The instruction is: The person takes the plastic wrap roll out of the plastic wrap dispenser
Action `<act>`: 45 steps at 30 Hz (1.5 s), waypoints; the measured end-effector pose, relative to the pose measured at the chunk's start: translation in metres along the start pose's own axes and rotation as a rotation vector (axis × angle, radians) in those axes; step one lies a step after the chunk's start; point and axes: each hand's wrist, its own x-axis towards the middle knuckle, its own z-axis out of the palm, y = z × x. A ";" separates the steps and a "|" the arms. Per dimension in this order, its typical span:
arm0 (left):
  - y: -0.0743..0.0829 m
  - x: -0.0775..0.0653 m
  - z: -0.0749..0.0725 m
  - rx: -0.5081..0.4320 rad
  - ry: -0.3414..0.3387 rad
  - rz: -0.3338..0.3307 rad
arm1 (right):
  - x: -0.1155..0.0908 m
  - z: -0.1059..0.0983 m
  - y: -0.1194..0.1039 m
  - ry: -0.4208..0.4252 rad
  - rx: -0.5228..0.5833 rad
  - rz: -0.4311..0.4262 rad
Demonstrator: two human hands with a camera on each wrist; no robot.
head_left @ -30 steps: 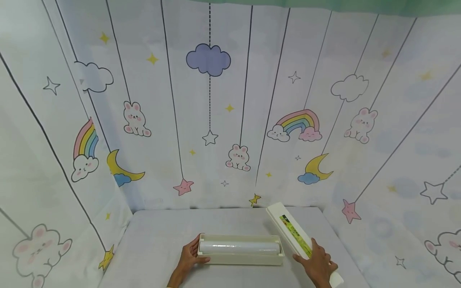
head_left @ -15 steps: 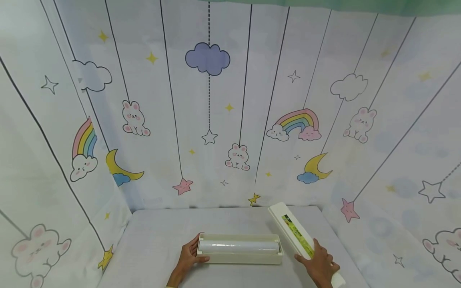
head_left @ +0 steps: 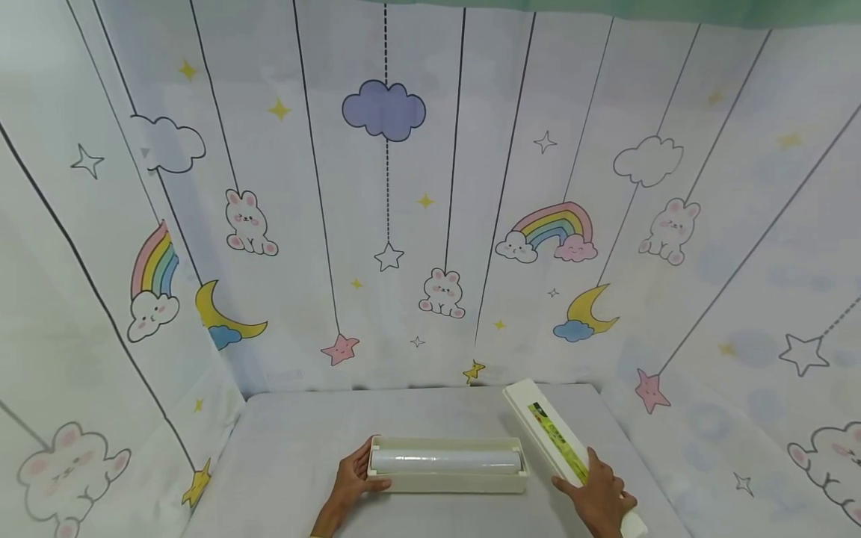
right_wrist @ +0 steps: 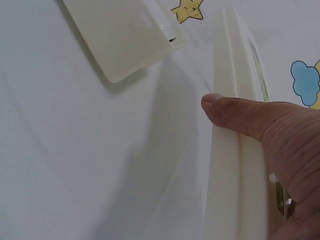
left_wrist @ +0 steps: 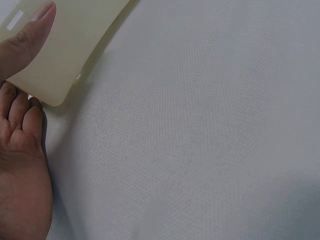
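A long cream cling film box [head_left: 457,485] lies crosswise on the table in the head view, its top off. Inside it a shiny whitish roll [head_left: 447,461] runs nearly end to end. My left hand [head_left: 350,478] grips the box's left end, the thumb on its near side and the fingers behind. To the right, my right hand [head_left: 599,493] holds the box's long lid [head_left: 521,396] by its near part. The lid slants away to the far left and bears a yellow-green label [head_left: 560,442]. In the right wrist view my thumb [right_wrist: 220,107] presses across the lid's edge.
The table [head_left: 296,418] has a pale cloth over it. Behind it and at both sides hang white curtains [head_left: 309,187] printed with rabbits, stars, clouds and rainbows. A green strip [head_left: 673,11] crosses the top.
My right hand and the lid have shifted slightly to the right, away from the box. The left hand keeps its grip and the box stays in place.
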 end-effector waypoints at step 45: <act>0.003 -0.003 0.002 -0.005 0.008 0.023 | -0.007 0.001 0.013 -0.045 0.017 0.029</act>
